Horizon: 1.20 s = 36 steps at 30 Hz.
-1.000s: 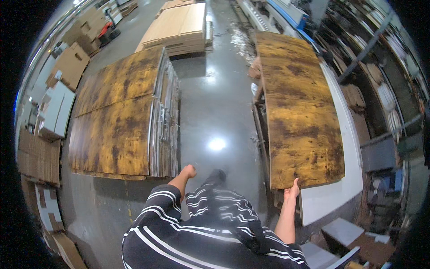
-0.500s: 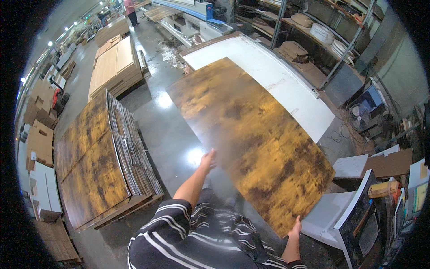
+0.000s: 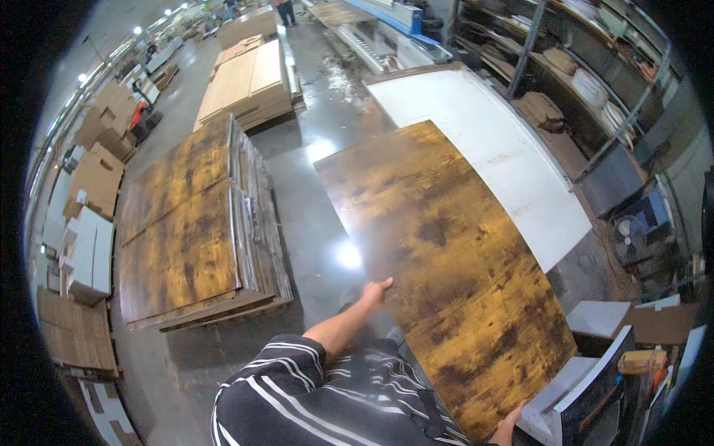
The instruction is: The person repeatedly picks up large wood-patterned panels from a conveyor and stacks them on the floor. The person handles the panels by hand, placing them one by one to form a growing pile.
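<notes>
A large brown-and-amber mottled wood-look board (image 3: 454, 253) is held up at a slant in front of me. My left hand (image 3: 377, 291) grips its left edge, thumb on the top face and the other fingers hidden underneath. Closed on the near right edge is my right hand (image 3: 509, 422), partly cut off by the lower rim of the view. To my left lies a tall stack of boards (image 3: 178, 260) in the same finish, its layered edges turned toward me.
A white sheet (image 3: 491, 156) lies beyond the held board. Close on the right stands a grey-and-black machine (image 3: 595, 394) with a tool on it. Shelving (image 3: 558, 67) lines the far right, with a fan (image 3: 629, 234) below. Pale boards (image 3: 249, 78) are piled farther off; cartons (image 3: 97, 178) stand far left.
My view has turned left, so the stack and surroundings sit farther right. The held board remains in both hands; its far end now appears lower in the picture.
</notes>
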Motion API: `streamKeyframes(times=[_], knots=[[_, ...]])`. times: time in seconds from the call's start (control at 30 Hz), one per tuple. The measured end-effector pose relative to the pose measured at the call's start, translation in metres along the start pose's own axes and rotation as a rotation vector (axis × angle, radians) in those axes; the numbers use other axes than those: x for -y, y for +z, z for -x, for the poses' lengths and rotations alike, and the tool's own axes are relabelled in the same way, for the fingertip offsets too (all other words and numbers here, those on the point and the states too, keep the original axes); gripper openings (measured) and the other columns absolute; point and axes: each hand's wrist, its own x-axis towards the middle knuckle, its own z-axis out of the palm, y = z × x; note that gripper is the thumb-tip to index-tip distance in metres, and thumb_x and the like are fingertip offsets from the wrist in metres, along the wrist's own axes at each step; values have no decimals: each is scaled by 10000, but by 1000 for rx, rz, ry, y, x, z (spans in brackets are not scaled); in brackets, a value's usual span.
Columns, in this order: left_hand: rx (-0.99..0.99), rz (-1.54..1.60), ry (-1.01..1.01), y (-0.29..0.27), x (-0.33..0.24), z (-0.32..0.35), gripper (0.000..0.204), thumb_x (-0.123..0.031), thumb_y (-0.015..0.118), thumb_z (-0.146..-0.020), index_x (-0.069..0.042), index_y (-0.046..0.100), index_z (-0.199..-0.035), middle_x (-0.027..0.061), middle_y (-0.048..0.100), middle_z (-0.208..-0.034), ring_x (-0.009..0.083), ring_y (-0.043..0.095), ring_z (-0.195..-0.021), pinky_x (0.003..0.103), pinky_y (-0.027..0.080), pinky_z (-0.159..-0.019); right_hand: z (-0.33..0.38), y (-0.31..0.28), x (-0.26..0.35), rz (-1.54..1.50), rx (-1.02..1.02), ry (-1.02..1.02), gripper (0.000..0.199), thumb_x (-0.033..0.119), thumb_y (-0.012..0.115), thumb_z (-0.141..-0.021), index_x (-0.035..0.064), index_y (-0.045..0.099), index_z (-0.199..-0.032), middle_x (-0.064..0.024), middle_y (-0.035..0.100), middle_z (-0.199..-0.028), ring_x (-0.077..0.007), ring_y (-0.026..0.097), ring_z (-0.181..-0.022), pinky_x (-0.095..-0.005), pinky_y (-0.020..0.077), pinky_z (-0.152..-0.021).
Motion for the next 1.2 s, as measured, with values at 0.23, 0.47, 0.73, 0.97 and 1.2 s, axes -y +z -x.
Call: streamKeyframes(times=[0.23, 0.47, 0.73, 0.97, 1.2], knots=[[-65, 77, 30, -67, -50, 16, 323, -23, 665, -792, 48, 536, -1079, 146, 585, -1042, 296, 572, -924, 473, 495, -789, 43, 62, 43, 118, 7, -43, 923, 686, 500, -767, -27, 366, -1336, -160, 359, -1394, -346, 408, -1205, -526, 347, -977], [-80, 204, 166, -185, -153, 6, 314, 16, 602, -810, 40, 527, -1114, 146, 591, -1072, 270, 576, -956, 439, 455, -900, 146, 180, 105, 219, 179, -191, 892, 675, 494, -777, -31, 402, -1315, -169, 387, -1374, -349, 435, -1179, -517, 360, -967], [-115, 734, 283, -316, -248, -12, 321, -34, 574, -849, 72, 463, -1131, 178, 540, -1098, 312, 544, -995, 476, 431, -915, 401, 338, 200, 322, 359, -541, 683, 508, 473, -858, -53, 474, -1248, -196, 462, -1302, -343, 476, -1132, -473, 388, -923], [-233, 895, 334, -371, -300, -44, 329, -146, 577, -872, 25, 486, -1139, 171, 559, -1122, 348, 540, -1013, 460, 424, -915, 574, 467, 279, 250, 648, -749, 436, 395, 537, -877, -31, 589, -952, -124, 592, -911, -240, 567, -827, -432, 447, -715], [-483, 965, 336, -394, -394, -109, 313, -57, 620, -806, 39, 510, -1083, 170, 548, -1097, 320, 541, -972, 458, 467, -823, 651, 649, 357, 485, 925, -1205, 330, 313, 623, -860, 21, 496, -772, -29, 507, -715, -151, 457, -626, -330, 381, -546]])
